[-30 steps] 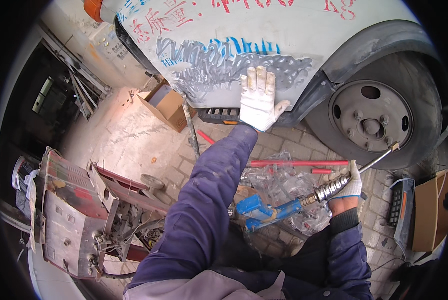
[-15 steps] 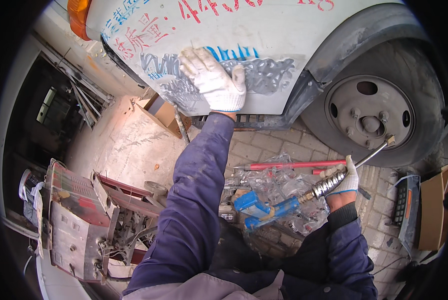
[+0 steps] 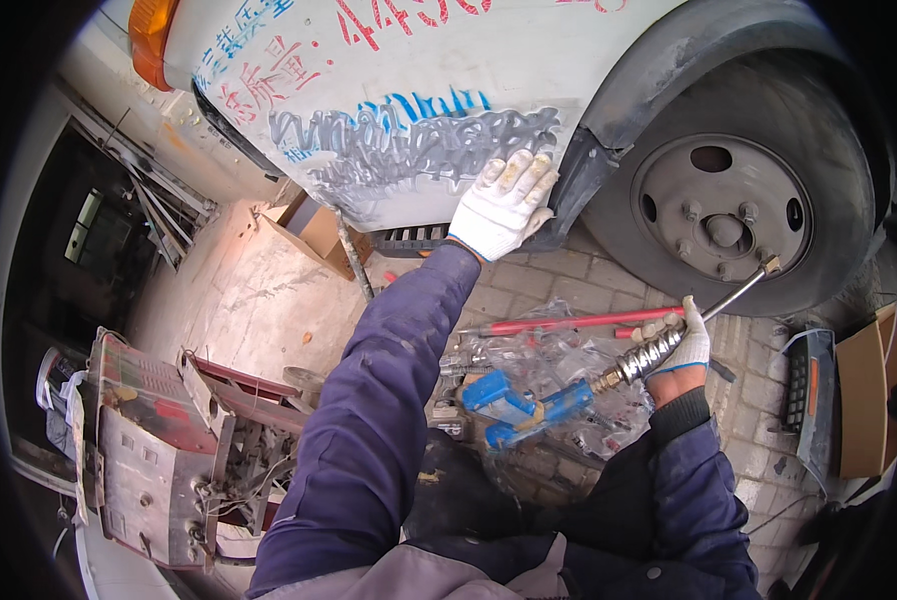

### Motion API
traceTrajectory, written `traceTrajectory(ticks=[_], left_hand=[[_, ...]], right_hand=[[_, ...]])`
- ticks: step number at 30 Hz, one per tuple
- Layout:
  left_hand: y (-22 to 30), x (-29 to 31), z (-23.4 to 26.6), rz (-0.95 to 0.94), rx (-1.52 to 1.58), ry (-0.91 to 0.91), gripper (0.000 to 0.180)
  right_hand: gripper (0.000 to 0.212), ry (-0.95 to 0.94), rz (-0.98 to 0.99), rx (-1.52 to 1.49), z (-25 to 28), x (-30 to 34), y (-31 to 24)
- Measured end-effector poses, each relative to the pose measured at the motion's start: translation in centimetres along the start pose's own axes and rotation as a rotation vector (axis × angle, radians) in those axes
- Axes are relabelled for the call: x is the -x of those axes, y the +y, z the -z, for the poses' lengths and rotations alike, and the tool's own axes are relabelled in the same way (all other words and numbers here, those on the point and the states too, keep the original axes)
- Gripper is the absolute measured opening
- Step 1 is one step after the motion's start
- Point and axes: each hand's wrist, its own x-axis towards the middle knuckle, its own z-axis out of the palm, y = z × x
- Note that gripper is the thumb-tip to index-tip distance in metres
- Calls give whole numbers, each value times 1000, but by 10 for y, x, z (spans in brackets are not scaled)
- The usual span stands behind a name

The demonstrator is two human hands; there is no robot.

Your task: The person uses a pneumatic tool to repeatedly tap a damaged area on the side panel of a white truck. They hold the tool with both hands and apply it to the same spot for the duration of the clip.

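My left hand (image 3: 506, 207), in a white knit glove with stained fingertips, rests flat with fingers outstretched at the lower right of a white vehicle panel (image 3: 514, 70). Beside its fingertips spreads a patch of wet-looking grey smears (image 3: 399, 150), partly over blue markings (image 3: 424, 107). My right hand (image 3: 687, 345), also gloved, is closed around a gun-like tool (image 3: 646, 362). This tool has a blue body, a ribbed silver middle and a long thin metal tube ending in a brass tip (image 3: 772, 264). Its tip appears in front of the wheel (image 3: 726, 232); whether they touch I cannot tell.
Clear plastic wrapping (image 3: 609, 400) and a red bar (image 3: 569, 322) lie on the paving below. An open cardboard box (image 3: 324, 238) stands near the panel's lower left. A worn red-and-grey machine (image 3: 159, 460) is at left, another carton (image 3: 866, 400) at right.
My left hand has slid right and down across the panel, leaving the grey smears uncovered. My right hand still grips the tool, and the whole view has shifted slightly.
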Motion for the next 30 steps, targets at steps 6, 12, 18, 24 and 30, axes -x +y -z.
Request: traceTrajectory(ticks=[6,12,18,24,30], left_hand=[[-4,51,1,61,23,-147,67],[-44,57,8,163,-97,85,89],[-44,45,-14,836,-44,459,110],[-17,58,-48,1331,93,573,92],[-68,90,-53,1690,225,676,87]], right_hand=[[49,-25,2,10,4,0,-3],[50,-15,-4,2,9,-2,-9],[50,-27,3,10,12,-11,-12],[50,-31,-29,54,11,-15,-10],[50,-36,-43,11,12,-19,-14]])
